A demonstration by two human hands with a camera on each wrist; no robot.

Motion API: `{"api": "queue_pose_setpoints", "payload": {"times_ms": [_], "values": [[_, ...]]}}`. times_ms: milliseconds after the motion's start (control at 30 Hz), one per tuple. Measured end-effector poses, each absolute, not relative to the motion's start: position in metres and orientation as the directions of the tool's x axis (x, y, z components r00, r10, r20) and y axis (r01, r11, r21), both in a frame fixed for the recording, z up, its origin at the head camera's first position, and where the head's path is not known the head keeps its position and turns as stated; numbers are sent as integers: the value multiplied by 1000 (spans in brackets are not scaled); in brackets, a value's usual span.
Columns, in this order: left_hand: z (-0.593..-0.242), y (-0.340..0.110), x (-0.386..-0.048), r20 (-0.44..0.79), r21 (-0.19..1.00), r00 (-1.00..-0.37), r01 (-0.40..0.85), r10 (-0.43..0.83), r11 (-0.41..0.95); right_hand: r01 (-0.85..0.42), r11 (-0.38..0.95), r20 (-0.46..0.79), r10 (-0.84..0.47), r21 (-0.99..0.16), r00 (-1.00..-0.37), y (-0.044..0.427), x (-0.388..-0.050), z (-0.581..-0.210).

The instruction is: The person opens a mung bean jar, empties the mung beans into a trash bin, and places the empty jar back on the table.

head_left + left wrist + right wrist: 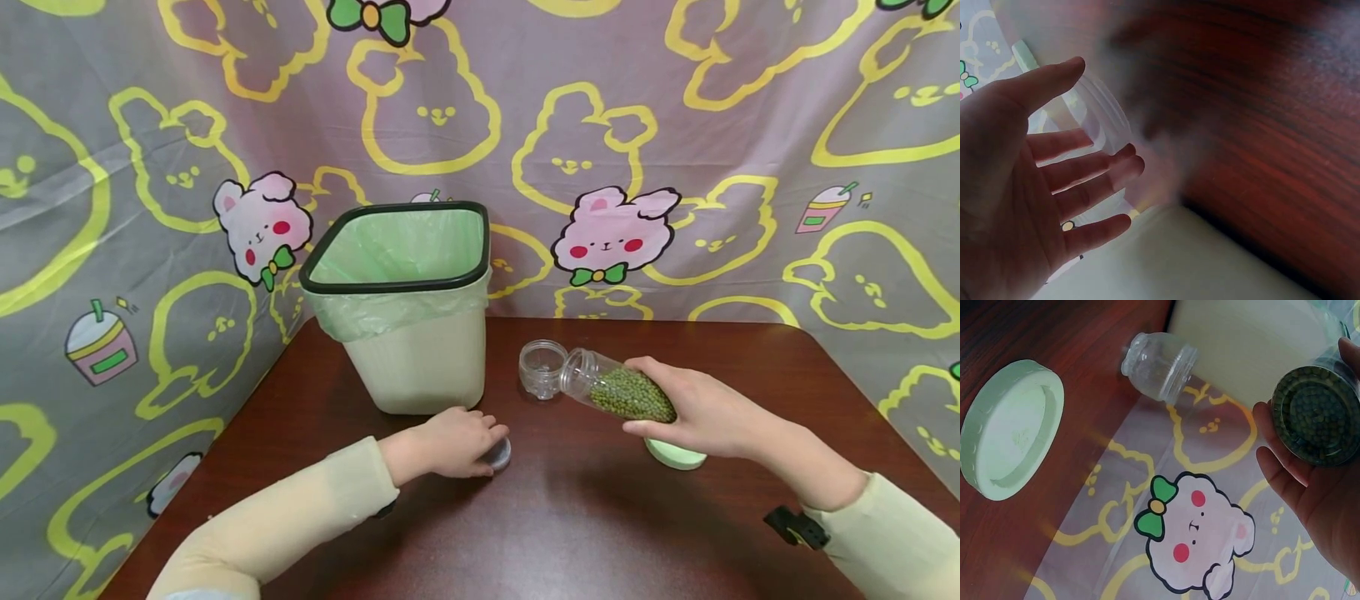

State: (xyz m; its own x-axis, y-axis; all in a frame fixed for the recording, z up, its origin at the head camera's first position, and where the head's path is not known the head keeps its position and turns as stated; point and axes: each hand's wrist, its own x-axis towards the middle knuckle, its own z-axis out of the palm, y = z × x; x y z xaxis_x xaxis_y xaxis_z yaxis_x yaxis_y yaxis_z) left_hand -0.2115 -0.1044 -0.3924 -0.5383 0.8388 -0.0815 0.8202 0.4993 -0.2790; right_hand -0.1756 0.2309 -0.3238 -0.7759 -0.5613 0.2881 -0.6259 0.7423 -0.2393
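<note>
The right hand point(693, 408) grips a tall, round, see-through jar point(588, 369) with small, round, green beans point(636, 396) inside. The thumb is on one side of the jar and the fingers are on the other. The jar is tipped on its side above the dark red-brown wooden desk point(525, 533), with its open mouth pointing left. The beans are bunched near the bottom of the jar.

The mouth is right by a small, round, clear plastic pot point(542, 382) that stands open on the desk. I can't tell if the two touch.

The left hand point(459, 442) holds a flat, round, see-through lid point(498, 456) by its edge. Its thumb and fingers are spread wide, one on each side of the lid, and the fingers bend just a little. I can't tell if the lid touches the desk.

A pale green, round lid point(678, 457) lies on the desk, just under the right hand. Behind the left hand stands a big cream bin point(423, 371) with a black rim point(397, 287) and a thin, light green bag point(405, 315). At the back hangs a grey-pink cloth point(517, 83) with bunny faces on it.
</note>
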Motion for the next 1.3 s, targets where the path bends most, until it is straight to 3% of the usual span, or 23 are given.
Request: {"api": "queue_pose_setpoints", "payload": {"times_ms": [633, 967, 1133, 1300], "values": [[-401, -107, -213, -82, -344, -518, 816, 851, 464, -638, 734, 301, -570, -231, -765, 229, -176, -325], [-399, -110, -212, -87, -324, -544, 807, 834, 493, -639, 733, 303, -569, -233, -764, 229, -177, -327], [-384, -117, -205, -23, -322, -551, 794, 834, 515, -637, 734, 303, -567, -235, -766, 229, -177, -327], [-362, -128, -198, 111, -298, -518, 797, 848, 525, -631, 739, 303, -560, -238, -771, 231, -177, -327]]}}
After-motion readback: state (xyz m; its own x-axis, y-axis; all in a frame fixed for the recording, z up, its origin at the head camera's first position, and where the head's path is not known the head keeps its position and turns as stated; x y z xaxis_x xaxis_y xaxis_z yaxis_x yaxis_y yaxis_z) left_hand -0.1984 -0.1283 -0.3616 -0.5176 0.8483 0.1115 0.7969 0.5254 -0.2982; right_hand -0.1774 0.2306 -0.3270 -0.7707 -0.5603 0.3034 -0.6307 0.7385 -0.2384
